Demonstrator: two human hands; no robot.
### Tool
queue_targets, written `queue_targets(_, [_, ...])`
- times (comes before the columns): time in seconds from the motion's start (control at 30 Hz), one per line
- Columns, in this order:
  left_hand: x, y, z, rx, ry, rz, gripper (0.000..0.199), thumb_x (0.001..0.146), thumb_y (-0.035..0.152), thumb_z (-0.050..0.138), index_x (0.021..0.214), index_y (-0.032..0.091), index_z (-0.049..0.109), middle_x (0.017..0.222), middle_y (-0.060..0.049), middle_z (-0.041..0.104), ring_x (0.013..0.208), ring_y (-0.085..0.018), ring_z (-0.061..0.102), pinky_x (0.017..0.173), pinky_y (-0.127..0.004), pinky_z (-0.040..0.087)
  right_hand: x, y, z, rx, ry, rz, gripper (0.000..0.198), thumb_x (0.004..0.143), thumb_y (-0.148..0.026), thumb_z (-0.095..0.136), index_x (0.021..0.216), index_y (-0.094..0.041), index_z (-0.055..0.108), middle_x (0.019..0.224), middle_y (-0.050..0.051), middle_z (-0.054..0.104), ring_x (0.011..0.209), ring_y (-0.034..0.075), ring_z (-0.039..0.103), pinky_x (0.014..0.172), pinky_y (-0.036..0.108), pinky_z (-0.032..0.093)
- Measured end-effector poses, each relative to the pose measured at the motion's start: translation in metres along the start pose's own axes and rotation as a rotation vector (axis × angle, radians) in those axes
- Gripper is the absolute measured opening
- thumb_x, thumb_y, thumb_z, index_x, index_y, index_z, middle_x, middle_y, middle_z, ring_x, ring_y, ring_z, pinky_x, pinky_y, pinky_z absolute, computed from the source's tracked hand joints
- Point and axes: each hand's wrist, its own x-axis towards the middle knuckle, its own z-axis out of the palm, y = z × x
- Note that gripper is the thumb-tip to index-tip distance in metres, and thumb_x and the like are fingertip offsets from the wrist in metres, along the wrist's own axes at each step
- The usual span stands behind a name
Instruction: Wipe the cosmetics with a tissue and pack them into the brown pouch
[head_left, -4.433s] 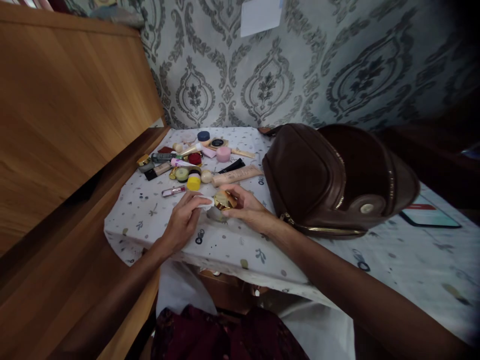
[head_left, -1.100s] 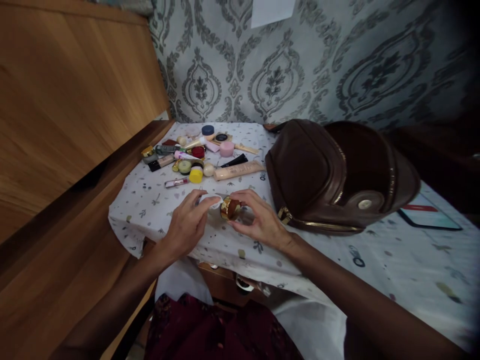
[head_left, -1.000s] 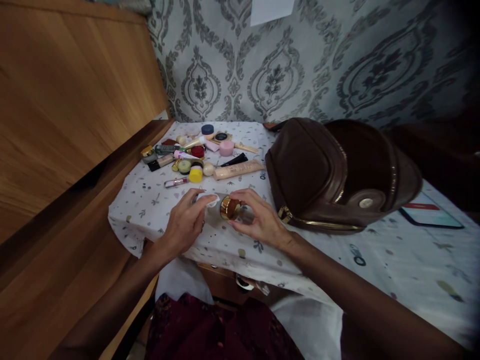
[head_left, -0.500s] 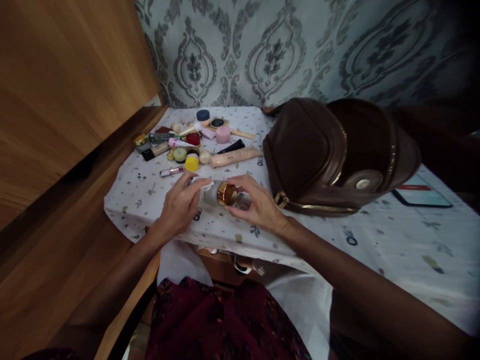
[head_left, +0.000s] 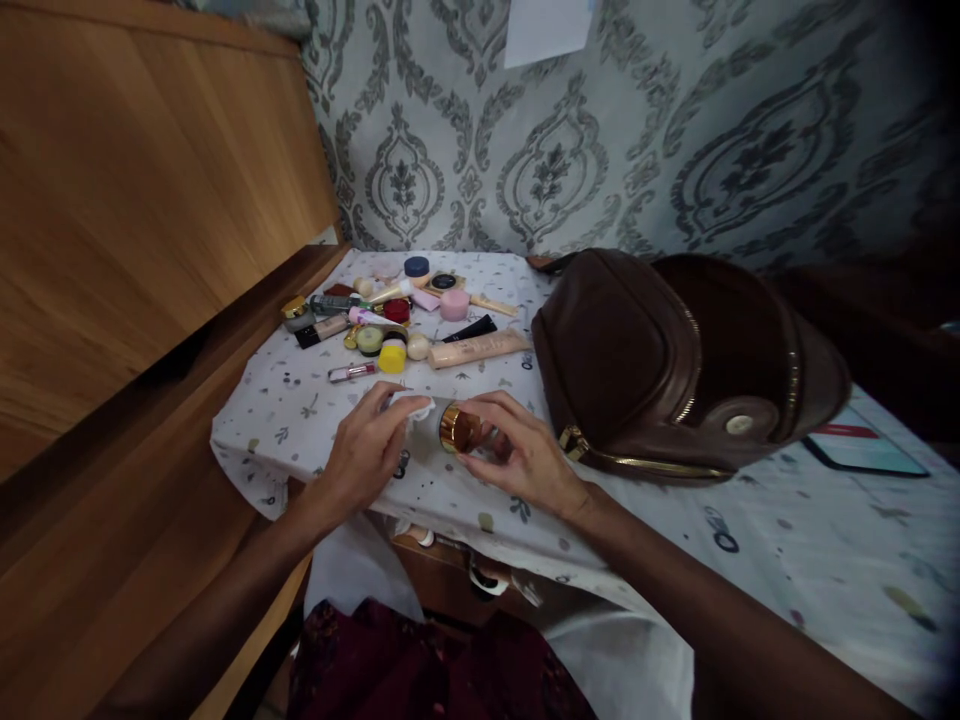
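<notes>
- The right hand (head_left: 529, 448) pinches the gold-banded jar (head_left: 459, 428) between thumb and fingers; the jar lies tipped sideways between the two hands, over the front of the patterned tablecloth (head_left: 300, 440).
- The left hand (head_left: 365, 440) pinches a white wipe (head_left: 418, 404) at the jar's pale end.
- Just beyond the hands lie a lip gloss (head_left: 352, 372), a yellow-lidded pot (head_left: 391, 356) and a beige tube (head_left: 480, 348), with more cosmetics crowded behind.
- A brown bag (head_left: 615, 350) stands near the right hand, limiting space on that side.
- The bag partly covers a flat screen (head_left: 870, 448).
- The wall paper sheet (head_left: 547, 35) is cut off above.
- Whether the jar touches the cloth is unclear.
</notes>
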Motion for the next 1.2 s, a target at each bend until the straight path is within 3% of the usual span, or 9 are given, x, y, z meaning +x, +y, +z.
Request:
queue_targets(0.17, [0.0,0.013,0.002,0.087,0.016,0.129,0.042,0.091,0.005,0.039,0.122,0.021,0.062,0.12,-0.012,0.057,0.111,-0.024,0.057,0.086,-0.036,0.052,-0.002,0.0,0.002,-0.016,-0.023,0.03,0.054,0.079,-0.043,0.077,0.126,-0.026,0.057,0.109,0.007,0.058,0.081,0.019,0.063,0.067,0.033,0.057])
queue_targets(0.37, [0.006,0.003,-0.001,0.06,-0.03,0.002,0.036,0.095,0.01,0.039,0.122,0.019,0.062,0.11,-0.01,0.058,0.105,-0.021,0.059,0.086,-0.034,0.053,-0.001,-0.003,0.005,-0.038,-0.01,0.07,0.047,0.081,-0.031,0.071,0.124,-0.023,0.053,0.104,0.007,0.06,0.073,0.016,0.059,0.065,0.031,0.054])
queue_targets(0.57, [0.007,0.014,-0.002,0.102,-0.028,0.136,0.042,0.092,0.005,0.038,0.123,0.021,0.06,0.121,-0.012,0.057,0.11,-0.023,0.057,0.086,-0.036,0.053,-0.001,-0.002,0.003,0.006,-0.044,0.063,0.045,0.081,-0.031,0.071,0.121,-0.022,0.053,0.106,0.007,0.06,0.068,0.014,0.056,0.066,0.031,0.054])
queue_targets(0.73, [0.006,0.004,-0.004,0.108,-0.053,0.028,0.038,0.094,0.008,0.039,0.122,0.02,0.062,0.115,-0.011,0.058,0.107,-0.023,0.06,0.086,-0.036,0.053,0.001,-0.003,0.002,-0.018,-0.046,-0.017,0.046,0.081,-0.026,0.071,0.123,-0.025,0.053,0.107,0.007,0.06,0.077,0.017,0.059,0.069,0.033,0.055])
queue_targets(0.83, [0.004,0.0,-0.007,0.061,-0.054,0.026,0.039,0.094,0.007,0.039,0.123,0.02,0.061,0.114,-0.01,0.057,0.106,-0.021,0.059,0.086,-0.035,0.053,0.0,-0.003,0.002,-0.006,-0.056,-0.027,0.048,0.081,-0.025,0.072,0.126,-0.027,0.054,0.109,0.007,0.061,0.082,0.019,0.061,0.068,0.032,0.056])
queue_targets(1.0, [0.011,0.013,-0.014,-0.016,-0.126,0.115,0.044,0.091,0.004,0.038,0.124,0.021,0.062,0.12,-0.011,0.056,0.109,-0.023,0.057,0.088,-0.036,0.052,-0.003,0.001,0.002,0.075,-0.101,0.004,0.048,0.084,-0.026,0.07,0.129,-0.027,0.055,0.119,0.009,0.059,0.074,0.014,0.06,0.058,0.026,0.055])
queue_targets(1.1, [0.021,0.008,-0.016,-0.138,-0.181,0.063,0.043,0.091,0.005,0.038,0.12,0.022,0.064,0.111,-0.008,0.058,0.104,-0.02,0.059,0.088,-0.033,0.05,-0.003,0.003,0.002,0.102,-0.111,-0.043,0.045,0.085,-0.025,0.069,0.129,-0.027,0.056,0.121,0.009,0.059,0.084,0.016,0.064,0.064,0.027,0.058])
queue_targets(1.2, [0.031,-0.013,-0.013,-0.322,-0.231,0.007,0.038,0.088,0.006,0.042,0.112,0.02,0.068,0.102,-0.006,0.063,0.1,-0.019,0.06,0.091,-0.033,0.048,-0.002,0.004,0.003,0.113,-0.119,-0.082,0.044,0.086,-0.023,0.069,0.128,-0.029,0.058,0.125,0.009,0.059,0.103,0.021,0.065,0.074,0.031,0.06])
